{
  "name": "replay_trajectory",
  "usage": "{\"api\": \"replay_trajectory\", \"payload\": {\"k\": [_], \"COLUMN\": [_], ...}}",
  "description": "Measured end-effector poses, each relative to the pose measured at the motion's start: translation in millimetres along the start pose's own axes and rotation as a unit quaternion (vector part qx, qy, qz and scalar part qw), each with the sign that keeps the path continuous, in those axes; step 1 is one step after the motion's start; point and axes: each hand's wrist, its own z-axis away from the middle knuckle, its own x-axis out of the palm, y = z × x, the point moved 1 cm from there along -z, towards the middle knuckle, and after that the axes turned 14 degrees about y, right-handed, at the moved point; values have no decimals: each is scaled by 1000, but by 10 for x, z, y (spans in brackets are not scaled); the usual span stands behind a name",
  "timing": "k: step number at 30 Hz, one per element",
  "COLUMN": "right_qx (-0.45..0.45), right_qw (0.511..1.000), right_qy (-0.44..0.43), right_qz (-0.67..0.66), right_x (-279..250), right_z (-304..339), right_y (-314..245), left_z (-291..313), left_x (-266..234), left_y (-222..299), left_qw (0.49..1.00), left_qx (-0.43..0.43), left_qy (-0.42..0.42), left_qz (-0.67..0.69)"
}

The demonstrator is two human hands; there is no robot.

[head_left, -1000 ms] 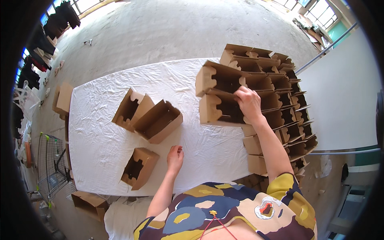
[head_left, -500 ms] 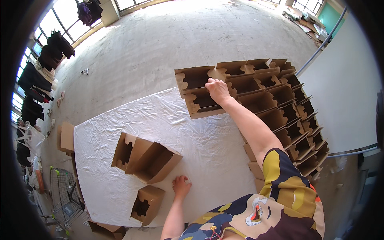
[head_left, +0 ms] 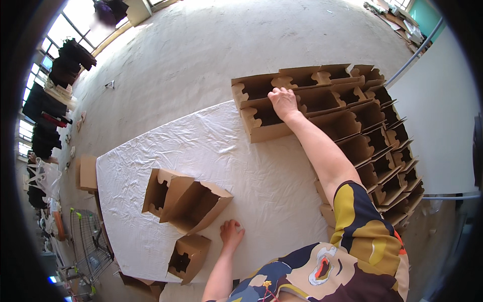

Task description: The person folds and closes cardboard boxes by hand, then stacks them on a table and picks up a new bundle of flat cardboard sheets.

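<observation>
My right hand (head_left: 284, 103) reaches over the rows of open brown cardboard boxes (head_left: 337, 126) on the right side of the table. Its fingers are closed on the upper edge of the near-left box (head_left: 271, 134), where that box meets its neighbours. The fingertips are partly hidden by the hand. My left hand (head_left: 231, 234) lies on the white cloth (head_left: 271, 201) with fingers apart, holding nothing. Just beyond it on the left stand two open boxes side by side, a larger one (head_left: 209, 209) and a narrower one (head_left: 157, 194). A smaller box (head_left: 193, 259) stands nearer to me.
A wire shopping cart (head_left: 90, 241) stands on the floor left of the table, near another carton (head_left: 87, 172). Dark clothes (head_left: 43, 108) hang along the windows. A white panel (head_left: 437, 121) rises beyond the boxes at right. Scrap cardboard (head_left: 397, 22) is piled far right.
The whole view has shifted slightly, so the table and boxes appear a little farther right. My right hand stays at the same box edge; my left hand stays on the cloth.
</observation>
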Motion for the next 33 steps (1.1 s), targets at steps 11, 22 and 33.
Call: {"api": "replay_trajectory", "payload": {"k": [11, 22, 33], "right_qx": [-41, -265, -289], "right_qw": [993, 880, 924], "right_qy": [107, 18, -5], "right_qz": [-15, -394, -251], "right_x": [-329, -1619, -1294], "right_z": [55, 863, 1247], "right_y": [-300, -2898, -3775], "left_z": [-48, 78, 12], "left_x": [-39, -81, -46], "left_y": [101, 168, 130], "left_qw": [1000, 999, 998], "left_qx": [7, -39, -49], "left_qy": [24, 21, 39], "left_qz": [-17, 4, 22]}}
